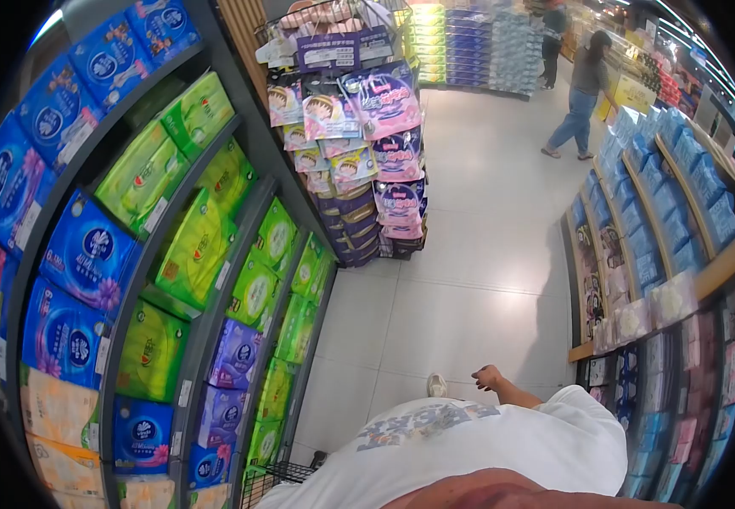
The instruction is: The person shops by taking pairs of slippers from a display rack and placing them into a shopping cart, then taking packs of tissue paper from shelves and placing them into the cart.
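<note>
My right hand (488, 377) hangs low over the floor in front of my white shirt, the forearm coming out of the right sleeve. Its fingers are loosely bent and a little apart, and nothing shows in them. One light-coloured shoe (437, 386) peeks out beside it. At the lower left, part of a black wire basket (278, 482) shows against my shirt (503, 445). My left hand is outside the picture or hidden, so whether it touches the basket cannot be seen.
Tall shelves (253, 216) with blue, green and purple tissue packs line the left. A rack of hanging pink packs (397, 161) juts into the aisle. On the right stand shelves of light-blue packs (686, 161). A person (584, 93) walks farther up the tiled floor (461, 246).
</note>
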The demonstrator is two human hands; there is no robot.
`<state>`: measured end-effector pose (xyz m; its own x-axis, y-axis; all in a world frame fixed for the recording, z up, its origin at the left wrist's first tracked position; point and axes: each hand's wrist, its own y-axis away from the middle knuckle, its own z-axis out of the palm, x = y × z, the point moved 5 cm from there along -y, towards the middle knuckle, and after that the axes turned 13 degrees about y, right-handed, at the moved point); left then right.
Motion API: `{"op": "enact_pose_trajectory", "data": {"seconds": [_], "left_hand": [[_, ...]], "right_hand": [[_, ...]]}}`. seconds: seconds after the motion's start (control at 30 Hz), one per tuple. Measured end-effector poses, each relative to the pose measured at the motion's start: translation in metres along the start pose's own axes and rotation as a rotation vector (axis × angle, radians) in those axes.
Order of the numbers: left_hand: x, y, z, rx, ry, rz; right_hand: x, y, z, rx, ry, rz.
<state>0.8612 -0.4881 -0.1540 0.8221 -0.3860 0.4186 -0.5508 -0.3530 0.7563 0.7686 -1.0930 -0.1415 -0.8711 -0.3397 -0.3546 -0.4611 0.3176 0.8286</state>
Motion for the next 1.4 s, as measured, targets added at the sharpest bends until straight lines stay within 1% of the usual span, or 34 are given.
{"op": "enact_pose_trajectory", "data": {"seconds": [0.1,0.2,0.3,0.37,0.43,0.5,0.6,0.7,0.77,0.83,0.9,0.93,1.0,1.1,1.17,1.27,1.4], "left_hand": [[0.044,0.004,0.034,0.037,0.019,0.009],[0.062,0.017,0.061,0.066,0.023,-0.012],[0.076,0.022,0.083,0.095,0.023,-0.032],[0.08,0.027,0.092,0.12,0.022,-0.055],[0.085,0.031,0.098,0.144,0.02,-0.075],[0.109,0.041,0.104,0.167,0.016,-0.088],[0.154,0.028,0.118,0.196,0.012,-0.08],[0.172,0.019,0.143,0.205,-0.003,-0.103],[0.196,0.007,0.171,0.201,-0.003,-0.103],[0.238,-0.009,0.204,0.192,0.002,-0.086],[0.285,-0.016,0.239,0.178,0.008,-0.073],[0.298,-0.019,0.254,0.176,0.018,-0.078],[0.334,-0.016,0.285,0.178,0.055,-0.093],[0.366,-0.016,0.323,0.185,0.075,-0.123],[0.383,-0.02,0.339,0.208,0.094,-0.143],[0.4,-0.008,0.331,0.28,0.103,-0.191],[0.409,-0.003,0.318,0.392,0.132,-0.25]], "right_hand": [[-0.008,-0.033,-0.065,0.058,-0.013,-0.026],[-0.01,-0.059,-0.123,0.145,0.012,-0.054],[-0.015,-0.078,-0.162,0.136,-0.038,-0.063],[-0.016,-0.086,-0.174,0.123,-0.064,-0.069],[-0.014,-0.093,-0.179,0.127,-0.169,-0.032],[-0.007,-0.095,-0.173,0.094,-0.197,0.007],[-0.001,-0.104,-0.168,0.045,-0.227,0.073],[0.01,-0.106,-0.174,0.0,-0.214,0.14],[0.011,-0.116,-0.195,0.003,-0.219,0.154],[0.004,-0.13,-0.223,-0.006,-0.216,0.167],[-0.002,-0.148,-0.261,0.035,-0.213,0.182],[-0.004,-0.163,-0.276,0.023,-0.219,0.182],[-0.023,-0.187,-0.325,0.021,-0.2,0.172],[-0.06,-0.207,-0.394,0.086,-0.192,0.179],[-0.094,-0.239,-0.441,0.142,-0.095,0.086],[-0.139,-0.283,-0.498,0.186,-0.136,0.024],[-0.198,-0.314,-0.53,0.182,-0.172,-0.053]]}}
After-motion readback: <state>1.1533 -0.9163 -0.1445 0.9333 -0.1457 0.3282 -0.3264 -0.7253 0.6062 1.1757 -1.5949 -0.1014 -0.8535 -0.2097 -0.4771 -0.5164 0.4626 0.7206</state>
